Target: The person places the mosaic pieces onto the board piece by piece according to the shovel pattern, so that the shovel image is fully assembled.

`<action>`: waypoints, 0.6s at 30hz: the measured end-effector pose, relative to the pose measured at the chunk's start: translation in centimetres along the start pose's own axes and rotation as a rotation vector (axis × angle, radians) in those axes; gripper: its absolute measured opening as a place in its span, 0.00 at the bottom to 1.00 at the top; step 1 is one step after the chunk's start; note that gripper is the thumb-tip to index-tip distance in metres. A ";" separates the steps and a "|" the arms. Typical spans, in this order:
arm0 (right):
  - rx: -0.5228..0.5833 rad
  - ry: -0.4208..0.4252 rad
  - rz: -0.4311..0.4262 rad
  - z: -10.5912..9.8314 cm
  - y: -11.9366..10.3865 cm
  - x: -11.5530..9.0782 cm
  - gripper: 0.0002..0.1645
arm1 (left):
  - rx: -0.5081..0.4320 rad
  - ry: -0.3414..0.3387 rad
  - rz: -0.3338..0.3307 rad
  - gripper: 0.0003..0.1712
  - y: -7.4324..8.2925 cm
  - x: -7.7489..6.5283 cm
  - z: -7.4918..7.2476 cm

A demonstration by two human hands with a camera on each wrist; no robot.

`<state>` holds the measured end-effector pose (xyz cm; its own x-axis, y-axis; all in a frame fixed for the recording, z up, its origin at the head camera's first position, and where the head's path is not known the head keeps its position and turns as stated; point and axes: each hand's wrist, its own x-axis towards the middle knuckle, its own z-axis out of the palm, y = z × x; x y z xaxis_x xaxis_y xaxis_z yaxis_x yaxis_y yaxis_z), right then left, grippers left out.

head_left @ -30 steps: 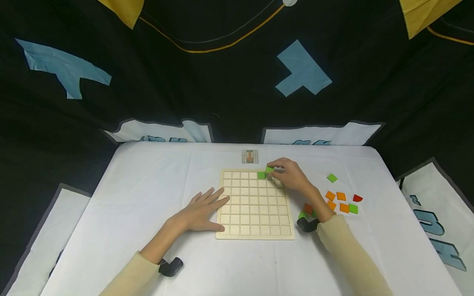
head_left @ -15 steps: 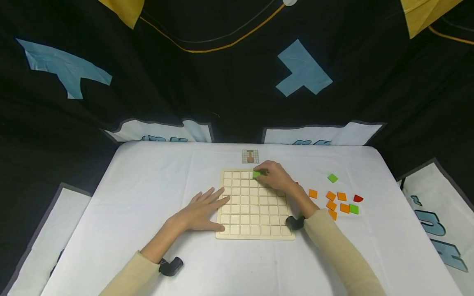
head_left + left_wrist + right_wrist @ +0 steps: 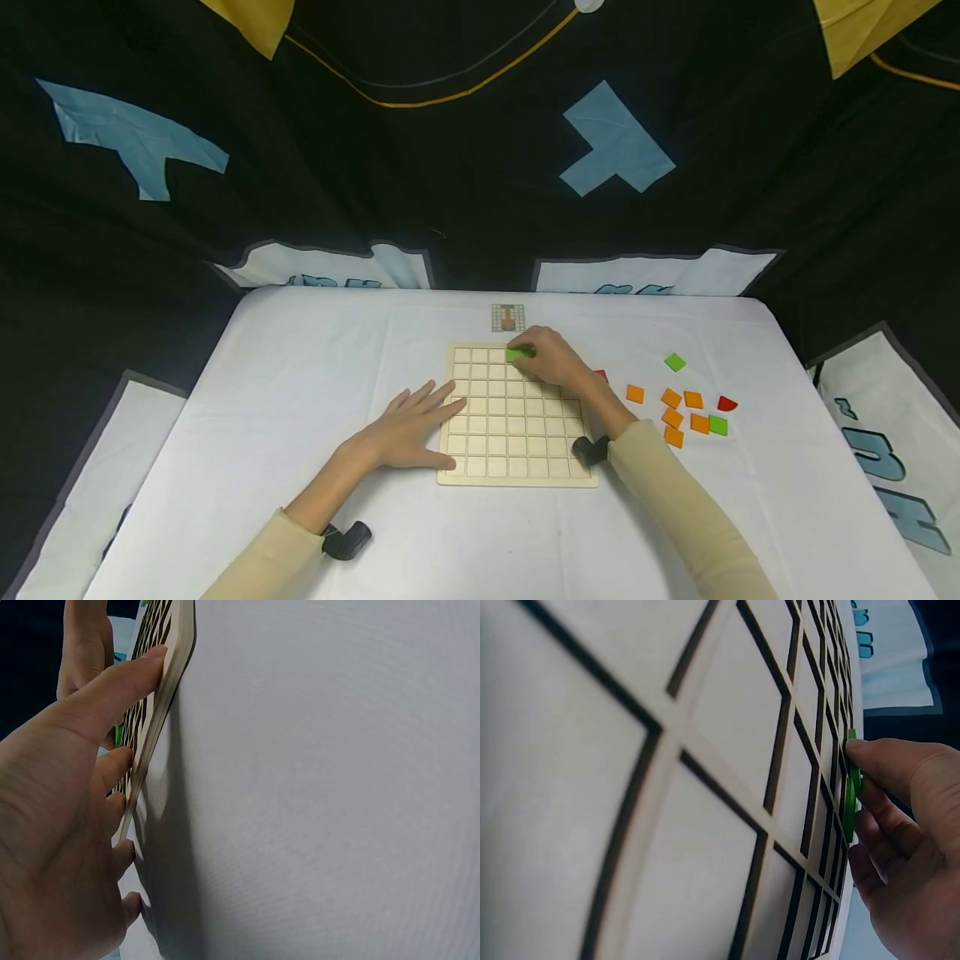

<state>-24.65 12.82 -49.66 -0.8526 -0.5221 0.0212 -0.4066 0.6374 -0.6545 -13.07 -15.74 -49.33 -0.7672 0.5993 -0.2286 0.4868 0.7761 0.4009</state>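
Observation:
A pale wooden grid board [image 3: 517,479] lies flat on the white table. My left hand [image 3: 408,427] rests at its left edge with fingers spread; in the left wrist view the thumb [image 3: 135,679] presses on the board's corner rim. At the board's far row, my right hand [image 3: 553,358] pinches a green square tile [image 3: 513,355] between thumb and fingers. The right wrist view has this green tile [image 3: 853,772] low at the board's surface, with another green tile [image 3: 849,817] beside it. The fingers partly hide both tiles, so whether the held one is seated cannot be told.
A small printed pattern card [image 3: 508,317] lies beyond the board. Right of the board are several loose orange tiles [image 3: 699,423], green tiles [image 3: 675,362] and a red rounded piece [image 3: 727,404]. The right forearm covers part of that side.
My right hand has moved left along the board's far row with the green tile and come down. Its forearm shifted left, uncovering some orange tiles. The left hand has stayed in place.

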 end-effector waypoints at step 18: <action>-0.012 -0.001 -0.008 -0.1 0.0 0.0 0.17 | 0.006 -0.001 -0.003 0.54 0.1 0.0 -0.1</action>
<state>-24.65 12.84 -49.57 -0.8488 -0.5281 0.0258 -0.4177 0.6398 -0.6452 -13.05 -15.66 -49.21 -0.7681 0.5973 -0.2306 0.4872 0.7789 0.3949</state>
